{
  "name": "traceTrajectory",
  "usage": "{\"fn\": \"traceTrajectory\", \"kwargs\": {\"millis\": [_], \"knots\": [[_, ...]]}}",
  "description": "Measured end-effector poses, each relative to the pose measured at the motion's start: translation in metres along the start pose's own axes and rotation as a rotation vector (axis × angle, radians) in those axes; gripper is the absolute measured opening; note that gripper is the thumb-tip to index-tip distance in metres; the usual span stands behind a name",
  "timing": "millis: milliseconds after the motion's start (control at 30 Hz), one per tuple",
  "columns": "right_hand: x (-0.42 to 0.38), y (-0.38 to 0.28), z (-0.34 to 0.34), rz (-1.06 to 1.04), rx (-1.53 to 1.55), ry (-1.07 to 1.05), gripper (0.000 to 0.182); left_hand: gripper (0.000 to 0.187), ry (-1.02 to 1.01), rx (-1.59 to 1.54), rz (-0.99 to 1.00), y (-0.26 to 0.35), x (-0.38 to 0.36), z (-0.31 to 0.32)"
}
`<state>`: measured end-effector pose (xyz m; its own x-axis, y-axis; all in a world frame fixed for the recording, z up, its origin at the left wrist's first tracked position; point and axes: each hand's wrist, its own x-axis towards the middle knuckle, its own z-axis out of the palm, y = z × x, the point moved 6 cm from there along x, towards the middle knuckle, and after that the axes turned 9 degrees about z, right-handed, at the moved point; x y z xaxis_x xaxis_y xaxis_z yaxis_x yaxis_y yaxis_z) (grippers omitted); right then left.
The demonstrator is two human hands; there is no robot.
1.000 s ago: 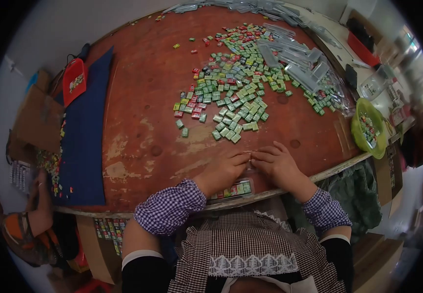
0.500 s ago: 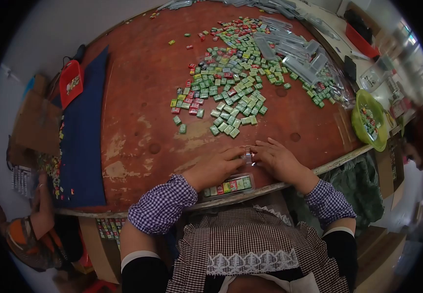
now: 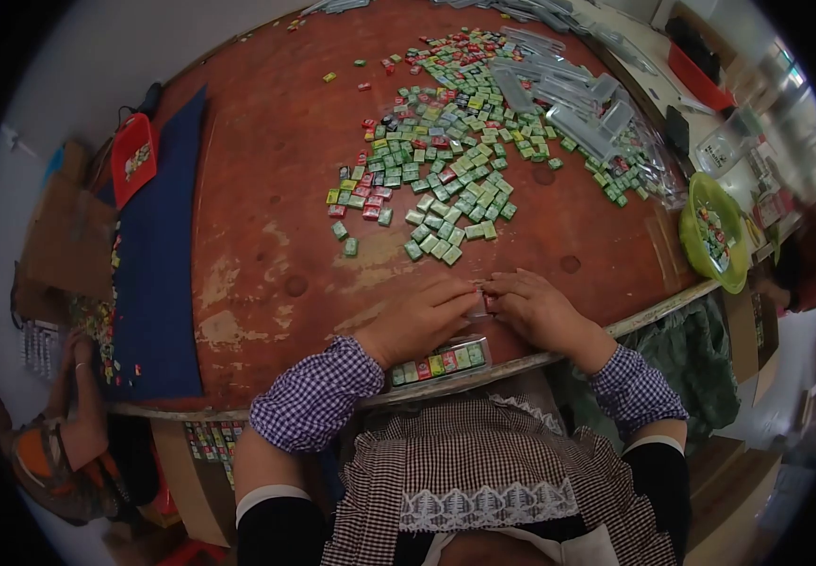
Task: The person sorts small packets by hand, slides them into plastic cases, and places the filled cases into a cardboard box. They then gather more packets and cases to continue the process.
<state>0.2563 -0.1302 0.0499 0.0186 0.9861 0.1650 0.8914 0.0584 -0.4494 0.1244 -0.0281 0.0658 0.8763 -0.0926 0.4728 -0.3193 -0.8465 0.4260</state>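
Blue cloth [image 3: 158, 292] is spread at left; the left hand [image 3: 417, 321] is curled inward, its grip hidden; just below, a clear tray [image 3: 486, 353] of packets [image 3: 436, 365] is seen; between the hands, a reddish piece [image 3: 491, 304] is spotted beside the right hand [image 3: 544, 316], whether pinched cannot be told!

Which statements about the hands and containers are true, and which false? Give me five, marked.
1. The left hand and right hand are close together. True.
2. The clear tray before the person is bare. False: it holds coloured blocks.
3. The green bowl is on the left. False: the green bowl is at the right.
4. A red scoop sits at the left. True.
5. The blue cloth is under the hands. False: the blue cloth lies left of them.
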Motion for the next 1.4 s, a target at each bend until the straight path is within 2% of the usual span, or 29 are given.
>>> {"fn": "traceTrajectory", "kwargs": {"millis": [200, 300, 367, 400, 467, 600, 767, 867, 967, 1067, 1200, 1300, 1400], "knots": [[-0.001, 0.0, 0.001, -0.012, 0.009, 0.024, 0.017, 0.03, -0.141, 0.078, 0.096, -0.004, -0.002, 0.011], [0.007, 0.002, -0.007, -0.033, 0.09, 0.027, 0.018, 0.031, -0.227, -0.014, 0.002, -0.012, -0.006, 0.015], [0.02, 0.015, -0.015, -0.005, 0.179, 0.04, 0.019, 0.03, -0.13, -0.029, -0.026, -0.011, -0.009, 0.013], [0.03, 0.018, -0.021, -0.028, 0.115, 0.114, 0.019, 0.03, -0.084, -0.041, -0.039, -0.011, -0.011, 0.013], [0.053, 0.022, -0.031, -0.062, -0.015, 0.265, 0.018, 0.035, -0.136, 0.016, -0.049, -0.017, -0.02, 0.023], [0.071, 0.046, -0.006, -0.029, -0.13, 0.243, 0.019, 0.047, -0.289, 0.164, -0.12, -0.011, -0.026, 0.018], [0.061, 0.046, 0.001, -0.039, -0.119, 0.211, 0.017, 0.051, -0.366, 0.177, -0.105, -0.015, -0.027, 0.018], [0.058, 0.05, -0.003, 0.155, -0.071, 0.178, 0.016, 0.051, -0.338, 0.162, -0.103, -0.02, -0.031, 0.023], [0.051, 0.046, -0.006, 0.009, -0.078, 0.284, 0.015, 0.053, -0.335, 0.147, -0.106, -0.021, -0.036, 0.023], [0.052, 0.045, -0.008, -0.014, -0.11, 0.296, 0.017, 0.054, -0.347, 0.148, -0.095, -0.018, -0.032, 0.021], [0.031, 0.013, -0.015, 0.137, 0.277, 0.213, 0.022, 0.057, -0.351, 0.163, -0.093, -0.015, -0.029, 0.018], [0.017, 0.0, -0.007, 0.102, 0.353, 0.21, 0.023, 0.056, -0.333, 0.115, -0.089, -0.011, -0.022, 0.015], [0.011, 0.012, 0.003, 0.182, 0.39, 0.213, 0.023, 0.052, -0.298, 0.068, -0.077, -0.009, -0.01, 0.009]]}}
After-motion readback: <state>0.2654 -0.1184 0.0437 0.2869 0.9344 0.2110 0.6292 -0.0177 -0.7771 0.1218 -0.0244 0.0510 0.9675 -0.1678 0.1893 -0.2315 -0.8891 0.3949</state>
